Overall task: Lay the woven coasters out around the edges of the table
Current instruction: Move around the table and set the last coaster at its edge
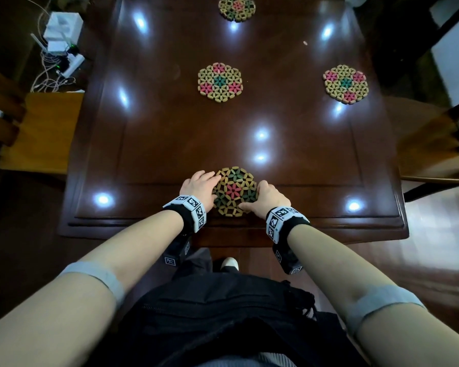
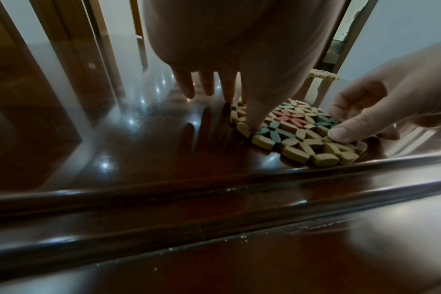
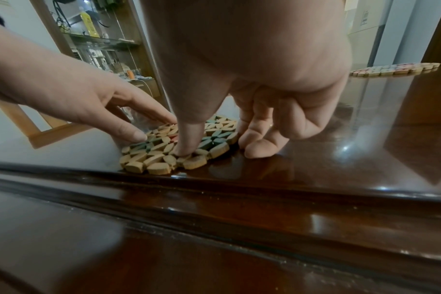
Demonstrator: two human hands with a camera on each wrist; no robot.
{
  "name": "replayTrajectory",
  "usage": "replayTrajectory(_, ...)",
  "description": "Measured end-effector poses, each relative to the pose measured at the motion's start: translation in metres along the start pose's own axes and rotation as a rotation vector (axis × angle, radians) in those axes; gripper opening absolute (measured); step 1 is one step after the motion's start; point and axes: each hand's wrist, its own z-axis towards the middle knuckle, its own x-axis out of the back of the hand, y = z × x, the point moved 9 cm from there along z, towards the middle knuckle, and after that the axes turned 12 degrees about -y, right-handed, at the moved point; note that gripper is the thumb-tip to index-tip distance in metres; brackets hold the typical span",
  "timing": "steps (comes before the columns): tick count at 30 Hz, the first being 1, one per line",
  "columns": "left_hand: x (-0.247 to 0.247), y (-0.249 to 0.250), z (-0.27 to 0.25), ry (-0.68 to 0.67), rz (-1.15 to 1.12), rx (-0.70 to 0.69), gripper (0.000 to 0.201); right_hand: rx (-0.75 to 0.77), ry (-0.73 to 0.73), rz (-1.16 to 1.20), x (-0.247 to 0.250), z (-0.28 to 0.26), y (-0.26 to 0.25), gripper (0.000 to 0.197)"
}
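A woven coaster (image 1: 235,190) with a pink flower at its middle lies flat near the front edge of the dark wooden table (image 1: 170,154). My left hand (image 1: 210,181) is on its left side, thumb pressing its rim (image 2: 297,129) and straight fingers (image 2: 207,89) reaching the tabletop beyond. My right hand (image 1: 252,197) pinches its right side, thumb on top (image 3: 159,157), fingers (image 3: 259,139) curled against the edge. Three more coasters lie on the table: centre (image 1: 220,81), right edge (image 1: 345,83), far edge (image 1: 236,7).
A wooden chair (image 1: 37,128) stands at the table's left side and another chair (image 1: 435,144) at its right. A white router with cables (image 1: 61,27) sits on the floor at the far left. The table's stepped front rim (image 1: 233,229) is just below my wrists.
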Motion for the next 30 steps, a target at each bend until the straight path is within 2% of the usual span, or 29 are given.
replayTrajectory(7,0.013,-0.007,-0.012,0.123,-0.053,0.018,0.057,0.001,0.071,-0.008,0.01,-0.01,-0.003,0.072)
replayTrajectory(12,0.027,-0.034,-0.024,0.12,-0.174,0.118,0.047,-0.009,0.077,-0.056,0.028,-0.023,-0.008,0.068)
replayTrajectory(16,0.037,-0.057,-0.034,0.097,-0.281,0.155,0.041,0.005,0.082,-0.093,0.04,-0.029,-0.03,0.056)
replayTrajectory(24,0.064,-0.122,-0.072,0.133,-0.261,0.16,0.037,0.076,0.111,-0.145,0.018,-0.048,-0.121,0.026)
replayTrajectory(27,0.063,-0.162,-0.091,0.125,-0.232,0.169,0.032,0.121,0.106,-0.16,-0.007,-0.055,-0.17,0.021)
replayTrajectory(30,0.057,-0.218,-0.12,0.119,-0.209,0.169,0.03,0.158,0.082,-0.172,-0.046,-0.065,-0.233,0.023)
